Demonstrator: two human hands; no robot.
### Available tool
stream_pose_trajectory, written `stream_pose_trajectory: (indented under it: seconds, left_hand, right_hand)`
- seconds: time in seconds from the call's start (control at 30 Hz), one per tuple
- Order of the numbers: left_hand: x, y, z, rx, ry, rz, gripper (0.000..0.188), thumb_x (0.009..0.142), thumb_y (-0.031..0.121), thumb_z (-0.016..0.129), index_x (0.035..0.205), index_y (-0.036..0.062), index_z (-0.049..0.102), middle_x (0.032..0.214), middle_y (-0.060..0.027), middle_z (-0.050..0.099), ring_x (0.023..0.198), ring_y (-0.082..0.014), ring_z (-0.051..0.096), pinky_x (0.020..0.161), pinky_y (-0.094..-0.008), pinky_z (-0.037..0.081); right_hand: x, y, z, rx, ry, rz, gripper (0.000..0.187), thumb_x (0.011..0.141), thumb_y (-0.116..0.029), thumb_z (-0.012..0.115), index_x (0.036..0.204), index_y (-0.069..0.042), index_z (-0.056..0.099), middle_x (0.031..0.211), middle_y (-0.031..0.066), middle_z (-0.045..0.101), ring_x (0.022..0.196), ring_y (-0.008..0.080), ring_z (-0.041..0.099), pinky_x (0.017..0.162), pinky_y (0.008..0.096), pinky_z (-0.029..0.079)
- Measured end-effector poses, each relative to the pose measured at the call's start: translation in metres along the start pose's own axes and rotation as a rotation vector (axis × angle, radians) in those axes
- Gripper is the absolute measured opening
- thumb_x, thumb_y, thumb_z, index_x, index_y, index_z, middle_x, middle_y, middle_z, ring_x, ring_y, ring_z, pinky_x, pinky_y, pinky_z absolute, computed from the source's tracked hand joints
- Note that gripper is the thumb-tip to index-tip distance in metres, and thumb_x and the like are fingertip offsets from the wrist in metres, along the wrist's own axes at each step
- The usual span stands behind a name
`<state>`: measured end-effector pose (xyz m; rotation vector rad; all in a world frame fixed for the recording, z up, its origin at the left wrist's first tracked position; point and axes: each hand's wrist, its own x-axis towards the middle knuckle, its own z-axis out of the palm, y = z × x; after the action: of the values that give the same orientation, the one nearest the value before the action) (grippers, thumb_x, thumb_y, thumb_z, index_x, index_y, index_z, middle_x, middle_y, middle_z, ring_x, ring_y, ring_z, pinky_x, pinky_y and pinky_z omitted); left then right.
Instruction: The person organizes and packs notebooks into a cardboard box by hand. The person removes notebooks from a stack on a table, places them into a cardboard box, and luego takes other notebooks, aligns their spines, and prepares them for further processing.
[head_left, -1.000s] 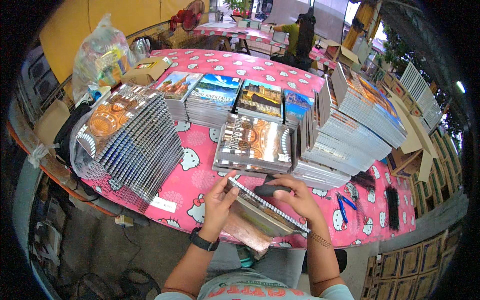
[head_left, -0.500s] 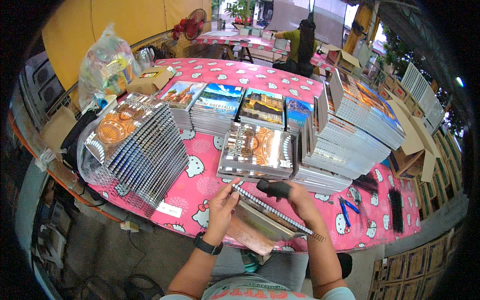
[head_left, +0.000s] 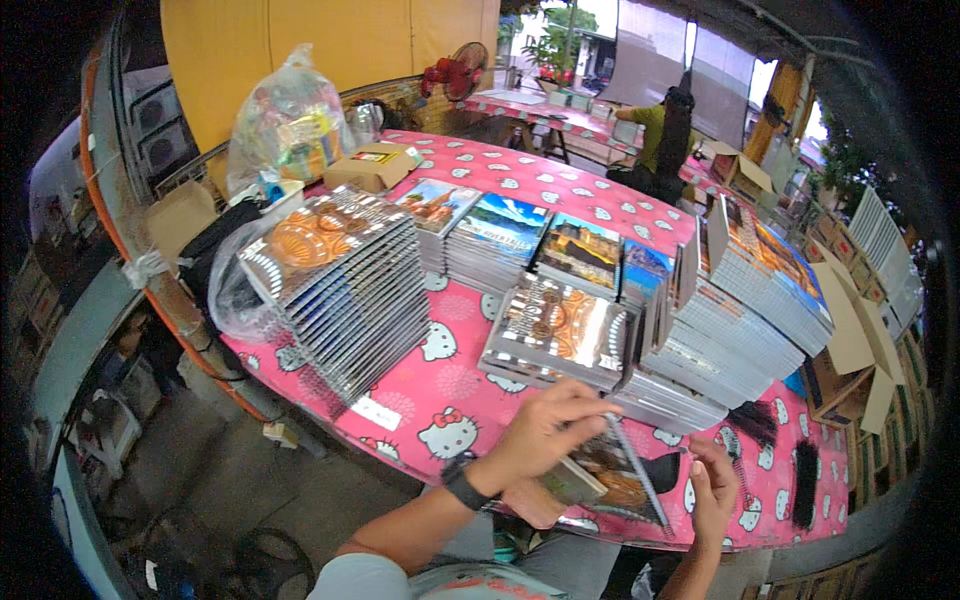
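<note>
A spiral-bound book (head_left: 622, 470) with a glossy dark photo cover lies tilted near the table's front edge, its bound edge slanting toward me. My left hand (head_left: 548, 432) pinches the upper end of that edge between thumb and fingers. To the right of the book, my right hand (head_left: 712, 492) is raised with its fingers curled and the thumb close to them. A rounded black thing (head_left: 660, 473) shows between this hand and the book; what the fingertips grip cannot be made out. Behind my left hand sits a stack of books with brown-patterned covers (head_left: 562, 325).
A tall stack of spiral-bound books (head_left: 350, 290) stands at left. Several picture-covered stacks (head_left: 495, 228) line the middle, with high piles (head_left: 745, 300) at right. Black coils (head_left: 805, 485) lie right. An open carton (head_left: 850, 350) stands beyond; a person (head_left: 665, 130) sits far back.
My view has shifted, so the stacks appear farther right. The book's bound edge is now steeper. My left hand has moved onto its upper end, and my right hand has drawn away to the right.
</note>
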<state>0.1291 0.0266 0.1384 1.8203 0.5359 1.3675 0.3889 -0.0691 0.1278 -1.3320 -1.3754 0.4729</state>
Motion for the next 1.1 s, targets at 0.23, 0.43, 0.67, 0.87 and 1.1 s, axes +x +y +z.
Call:
stream_pose_trajectory:
  seconds: [0.23, 0.43, 0.67, 0.87, 1.1]
  left_hand:
    - [-0.003, 0.029, 0.011, -0.048, -0.013, -0.064, 0.016, 0.079, 0.013, 0.064, 0.09, 0.0023, 0.062, 0.086, -0.0069, 0.062, 0.083, -0.0163, 0.058, 0.074, -0.0277, 0.045]
    - [-0.005, 0.031, 0.007, -0.138, -0.104, -0.084, 0.015, 0.078, 0.011, 0.065, 0.09, 0.0023, 0.062, 0.086, -0.006, 0.062, 0.082, -0.0144, 0.059, 0.072, -0.0265, 0.046]
    - [-0.011, 0.024, 0.007, -0.097, -0.098, -0.014, 0.014, 0.077, 0.01, 0.065, 0.088, 0.0022, 0.063, 0.084, -0.0066, 0.062, 0.082, -0.0151, 0.059, 0.072, -0.0271, 0.046]
    - [-0.005, 0.029, 0.019, -0.031, -0.074, -0.052, 0.022, 0.081, 0.02, 0.062, 0.092, 0.0014, 0.06, 0.085, -0.01, 0.062, 0.082, -0.0198, 0.061, 0.071, -0.0301, 0.046]
    - [0.011, 0.036, -0.03, 0.184, 0.273, 0.036, 0.016, 0.086, 0.017, 0.053, 0.09, 0.0032, 0.06, 0.083, -0.0079, 0.061, 0.08, -0.0185, 0.059, 0.076, -0.0313, 0.047]
  right_hand:
    - [0.01, -0.092, 0.079, -0.097, -0.068, -0.147, 0.013, 0.07, -0.002, 0.063, 0.081, 0.0, 0.056, 0.075, 0.008, 0.053, 0.07, 0.0171, 0.051, 0.063, 0.0259, 0.04]
    - [0.007, -0.09, 0.086, -0.01, -0.039, -0.138, 0.019, 0.066, -0.004, 0.069, 0.075, -0.002, 0.052, 0.07, 0.0049, 0.047, 0.062, 0.0146, 0.045, 0.056, 0.0257, 0.036]
    - [0.006, -0.092, 0.079, -0.062, -0.096, -0.124, 0.018, 0.069, -0.008, 0.068, 0.072, -0.002, 0.051, 0.067, 0.0044, 0.046, 0.06, 0.0143, 0.043, 0.054, 0.0257, 0.035]
    - [0.004, -0.096, 0.082, -0.227, 0.022, -0.287, 0.014, 0.08, -0.011, 0.06, 0.075, 0.001, 0.055, 0.068, 0.0091, 0.053, 0.062, 0.0185, 0.051, 0.057, 0.0282, 0.04]
    - [0.017, -0.098, 0.048, -0.195, 0.274, -0.468, 0.039, 0.086, -0.03, 0.053, 0.112, 0.0, 0.052, 0.109, 0.013, 0.054, 0.101, 0.024, 0.05, 0.09, 0.0313, 0.036]
